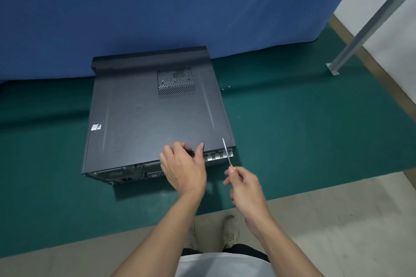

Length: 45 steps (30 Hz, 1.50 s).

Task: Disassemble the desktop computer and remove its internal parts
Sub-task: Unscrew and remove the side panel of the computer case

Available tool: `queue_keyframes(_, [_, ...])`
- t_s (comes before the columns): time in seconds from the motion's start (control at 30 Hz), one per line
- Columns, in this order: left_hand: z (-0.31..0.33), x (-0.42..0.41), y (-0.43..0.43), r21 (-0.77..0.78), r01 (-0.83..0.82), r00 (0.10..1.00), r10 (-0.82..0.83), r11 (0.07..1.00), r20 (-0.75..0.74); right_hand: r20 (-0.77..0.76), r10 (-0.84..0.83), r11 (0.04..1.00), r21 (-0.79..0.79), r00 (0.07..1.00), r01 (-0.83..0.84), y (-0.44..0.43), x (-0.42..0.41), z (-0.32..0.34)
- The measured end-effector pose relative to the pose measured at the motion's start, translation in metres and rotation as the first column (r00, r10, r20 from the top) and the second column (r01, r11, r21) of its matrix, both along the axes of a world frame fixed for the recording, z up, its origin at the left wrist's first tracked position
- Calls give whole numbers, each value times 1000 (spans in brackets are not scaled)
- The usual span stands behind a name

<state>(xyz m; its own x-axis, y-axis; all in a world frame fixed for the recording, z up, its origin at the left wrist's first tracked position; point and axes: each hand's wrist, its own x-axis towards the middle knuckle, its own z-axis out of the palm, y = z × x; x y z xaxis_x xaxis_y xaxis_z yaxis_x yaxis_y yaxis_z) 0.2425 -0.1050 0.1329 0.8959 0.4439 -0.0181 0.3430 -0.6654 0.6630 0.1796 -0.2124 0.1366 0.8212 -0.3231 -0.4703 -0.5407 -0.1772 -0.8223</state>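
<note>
Legible text: none showing.
- Desktop computer case [153, 114]: one small white sticker [96, 127] is sitting near the left edge of the upward-facing panel. Its print is blurring into pale blocks, with no letters or numbers resolving.
- Rear panel [126, 175]: any markings by the sockets are appearing too small to read.

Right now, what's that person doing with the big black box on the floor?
A person is starting to take apart a desktop computer that lies on its side on a green mat. The left hand grips the near edge of the side panel, which is still on. The right hand holds a thin screwdriver, its tip raised by the near right corner. The case is closed, so no inside parts are out yet.
</note>
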Motion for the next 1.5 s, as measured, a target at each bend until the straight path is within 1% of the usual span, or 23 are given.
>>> queue_keyframes(0.07, [6,-3,-8,-58,-140,983,132,988,-131,-34,-2,999,52,999,4,0,-7,-6])
queue_keyframes(0.13, [7,-5,-17,-123,-247,945,210,961,-252,-67,-10,995,100,998,17,-1,-11,-10])
queue_keyframes(0.17, [7,-5,-21,-184,-290,929,230,939,-290,-82,-8,992,126,997,19,-2,-12,-12])
queue_keyframes(0.2, [6,-5,-25,-290,-337,917,243,896,-316,-95,-2,988,154,995,16,-3,-13,-13])
queue_keyframes(0.23, [7,-4,-28,-434,-387,907,249,814,-341,-104,4,983,182,995,15,-4,-14,-14])
queue_keyframes(0.3, [8,-5,-32,-681,-458,883,208,571,-420,-120,3,967,253,993,28,-3,-15,-14])
queue_keyframes(0.33, [10,-6,-33,-760,-469,879,151,451,-453,-129,-4,954,298,992,43,-3,-16,-14])
queue_keyframes(0.37, [12,-6,-34,-812,-468,879,91,350,-467,-140,-11,938,341,990,58,-2,-17,-15])
queue_keyframes(0.4, [12,-7,-34,-843,-458,884,44,282,-466,-152,-16,924,377,988,73,-1,-18,-15])
queue_keyframes(0.43, [12,-7,-32,-861,-447,888,9,241,-459,-165,-21,910,405,986,87,0,-18,-15])
queue_keyframes(0.53, [11,-6,-26,-888,-429,894,-60,167,-443,-194,-37,875,467,980,126,-1,-17,-17])
queue_keyframes(0.7, [7,-4,-20,-901,-420,894,-122,108,-431,-202,-50,842,518,978,150,-1,-13,-18])
queue_keyframes(0.93, [2,-5,-19,-911,-401,902,-130,91,-411,-213,-51,799,577,976,168,-2,-11,-15])
queue_keyframes(1.03, [1,-4,-19,-914,-396,905,-133,93,-405,-217,-61,748,636,974,188,-3,-10,-17])
queue_keyframes(1.1, [1,-4,-18,-915,-393,905,-135,98,-403,-233,-72,674,706,970,219,-4,-10,-18])
queue_keyframes(1.17, [1,-4,-18,-915,-389,906,-136,109,-402,-262,-72,565,784,962,256,-6,-11,-20])
queue_keyframes(1.23, [0,-3,-17,-914,-387,906,-134,121,-401,-299,-50,440,850,953,289,-8,-10,-23])
queue_keyframes(1.3, [1,-3,-17,-914,-386,906,-133,125,-401,-341,-4,290,899,940,327,-10,-9,-26])
queue_keyframes(1.37, [1,-3,-17,-915,-384,907,-134,125,-400,-360,51,132,927,931,351,-12,-7,-28])
queue_keyframes(1.4, [1,-3,-16,-915,-384,907,-136,126,-399,-356,71,73,933,932,351,-13,-7,-30])
queue_keyframes(1.43, [1,-3,-16,-915,-383,906,-138,127,-399,-349,86,27,937,933,348,-13,-7,-31])
queue_keyframes(1.5, [1,-3,-16,-915,-384,907,-135,128,-399,-339,103,-15,940,935,342,-14,-6,-31])
